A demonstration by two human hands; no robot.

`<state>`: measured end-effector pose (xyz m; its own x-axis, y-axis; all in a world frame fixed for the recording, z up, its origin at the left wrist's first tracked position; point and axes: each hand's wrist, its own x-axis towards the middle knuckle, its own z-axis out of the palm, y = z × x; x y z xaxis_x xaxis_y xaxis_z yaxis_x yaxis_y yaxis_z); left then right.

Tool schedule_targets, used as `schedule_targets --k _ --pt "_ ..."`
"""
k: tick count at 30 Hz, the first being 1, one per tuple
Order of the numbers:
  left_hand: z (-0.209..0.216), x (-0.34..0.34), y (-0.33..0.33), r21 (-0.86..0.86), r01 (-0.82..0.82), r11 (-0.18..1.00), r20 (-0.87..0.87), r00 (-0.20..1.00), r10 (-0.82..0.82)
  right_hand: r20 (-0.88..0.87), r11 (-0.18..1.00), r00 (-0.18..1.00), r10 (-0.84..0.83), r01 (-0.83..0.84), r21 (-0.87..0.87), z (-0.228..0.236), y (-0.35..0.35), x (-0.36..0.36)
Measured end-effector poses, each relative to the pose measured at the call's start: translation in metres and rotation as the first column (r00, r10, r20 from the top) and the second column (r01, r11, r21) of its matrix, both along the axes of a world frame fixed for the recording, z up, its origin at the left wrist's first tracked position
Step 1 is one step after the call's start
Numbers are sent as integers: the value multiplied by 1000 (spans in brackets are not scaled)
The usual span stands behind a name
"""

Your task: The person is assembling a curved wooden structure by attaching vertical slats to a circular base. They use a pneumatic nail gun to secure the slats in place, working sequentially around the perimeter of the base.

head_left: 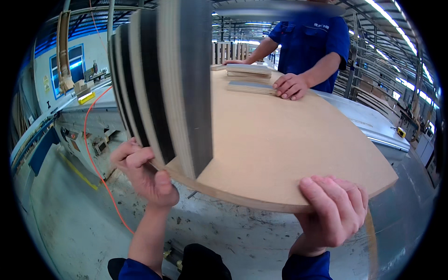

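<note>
A large tan board [284, 144] lies flat in front of me. My left hand [151, 179] grips its near left edge, fingers beside the foot of a tall stack and thumb toward me. My right hand [333, 207] is closed round the near right edge, fingers on top; the thumb is hidden underneath. Several plywood pieces [172, 88] with dark faces and pale layered edges stand upright on the board's left part, rising past the top of the view. Further back lie two low piles of strips, a rear pile [248, 71] and a front pile [249, 87].
Across the board stands a person in a blue shirt [308, 51], one hand [291, 86] by the front pile, the other on the board's far edge. An orange hose [93, 158] hangs at left. A metal machine bed [364, 116] extends behind the board, with a yellow tape measure [400, 132].
</note>
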<state>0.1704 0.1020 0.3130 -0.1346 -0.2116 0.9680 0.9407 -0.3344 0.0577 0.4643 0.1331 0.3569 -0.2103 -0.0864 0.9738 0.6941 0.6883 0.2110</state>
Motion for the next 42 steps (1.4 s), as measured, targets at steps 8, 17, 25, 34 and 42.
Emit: schedule_targets --k 8,17,25,34,42 --pt "8 -11 -7 -15 -46 999 -205 978 42 61 1000 998 -10 8 27 2 2 8" --pt "7 -1 -8 -3 12 1000 -125 992 -12 204 957 953 222 -174 -232 27 -23 21" --pt "3 0 -5 14 81 997 -76 994 -80 344 862 931 124 71 -502 110 -23 3" --pt "7 9 -8 8 137 991 -67 989 -136 830 819 554 67 445 -363 146 115 -68" --pt "4 -2 -16 -30 132 991 -52 990 -133 909 627 378 174 670 -398 154 110 -80"
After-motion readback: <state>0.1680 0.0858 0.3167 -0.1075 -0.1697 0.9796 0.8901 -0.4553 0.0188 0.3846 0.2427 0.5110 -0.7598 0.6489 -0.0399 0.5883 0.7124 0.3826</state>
